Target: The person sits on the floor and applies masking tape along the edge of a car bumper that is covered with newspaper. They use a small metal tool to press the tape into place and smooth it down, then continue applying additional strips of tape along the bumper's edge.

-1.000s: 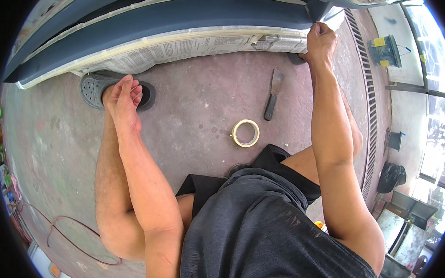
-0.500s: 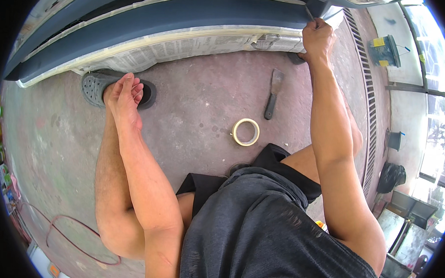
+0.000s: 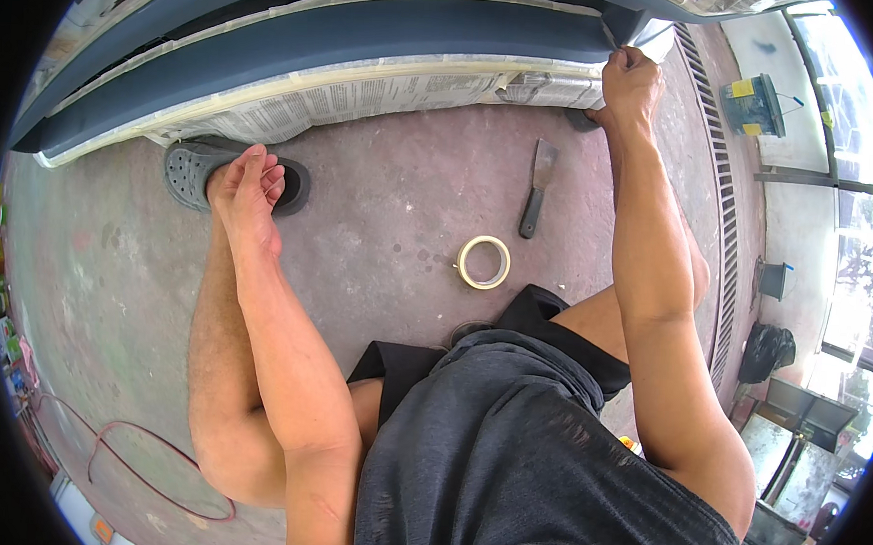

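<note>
My right hand (image 3: 632, 89) pinches a thin pale strip (image 3: 609, 33) at the right end of a blue-grey vehicle sill panel (image 3: 369, 28). The fingers hide part of the strip, and I cannot tell its material. Loosely curled and holding nothing I can see, my left hand (image 3: 250, 194) hangs over the grey clog (image 3: 189, 176) on my left foot. Masking paper printed like newspaper (image 3: 366, 96) lines the panel's lower edge, fixed with cream masking tape (image 3: 309, 77).
On the concrete floor between my legs lie a roll of masking tape (image 3: 484, 262) and a black-handled scraper (image 3: 536, 189). A drain grate (image 3: 718, 178) runs along the right, with a bucket (image 3: 753, 104) beyond it. A red hose (image 3: 147, 430) curls at lower left.
My right hand has shifted slightly right and toward me, and less of the strip shows. The left hand keeps its pose. The whole view has moved a little.
</note>
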### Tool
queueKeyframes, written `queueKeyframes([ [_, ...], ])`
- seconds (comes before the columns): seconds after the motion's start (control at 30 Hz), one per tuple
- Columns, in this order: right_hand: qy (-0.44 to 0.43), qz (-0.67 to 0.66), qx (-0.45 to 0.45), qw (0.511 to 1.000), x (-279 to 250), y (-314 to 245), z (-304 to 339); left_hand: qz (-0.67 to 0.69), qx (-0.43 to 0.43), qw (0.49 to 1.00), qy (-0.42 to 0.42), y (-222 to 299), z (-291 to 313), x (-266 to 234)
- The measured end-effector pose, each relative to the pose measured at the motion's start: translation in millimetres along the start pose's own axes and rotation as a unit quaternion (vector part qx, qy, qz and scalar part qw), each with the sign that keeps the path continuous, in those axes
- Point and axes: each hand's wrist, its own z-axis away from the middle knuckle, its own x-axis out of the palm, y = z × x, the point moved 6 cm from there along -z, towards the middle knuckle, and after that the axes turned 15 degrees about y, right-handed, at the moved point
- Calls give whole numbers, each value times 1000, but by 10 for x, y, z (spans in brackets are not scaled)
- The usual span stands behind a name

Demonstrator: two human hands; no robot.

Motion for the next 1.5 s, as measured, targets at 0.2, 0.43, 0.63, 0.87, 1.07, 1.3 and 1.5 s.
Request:
queueKeyframes([
  [0.2,5,5,-9,1000,-4,-20,-20,-4,-2,1000,-3,-18,-16,11],
  [0.43,-3,5,10,1000,3,-26,-27,-12,1,1000,3,-12,3,9],
  [0.63,-2,4,18,1000,26,-19,-26,-16,1,1000,1,-22,2,9],
  [0.87,28,-24,42,998,157,146,-89,0,0,1000,-19,-3,34,67],
  [1.07,-28,-206,281,937,145,334,27,8,-4,1000,-12,21,9,24],
  [1.3,-43,-212,312,925,213,340,38,-8,-10,1000,-6,-12,13,19],
  [1.5,-47,-199,310,929,230,307,-1,-16,-8,1000,-2,-19,2,16],
])
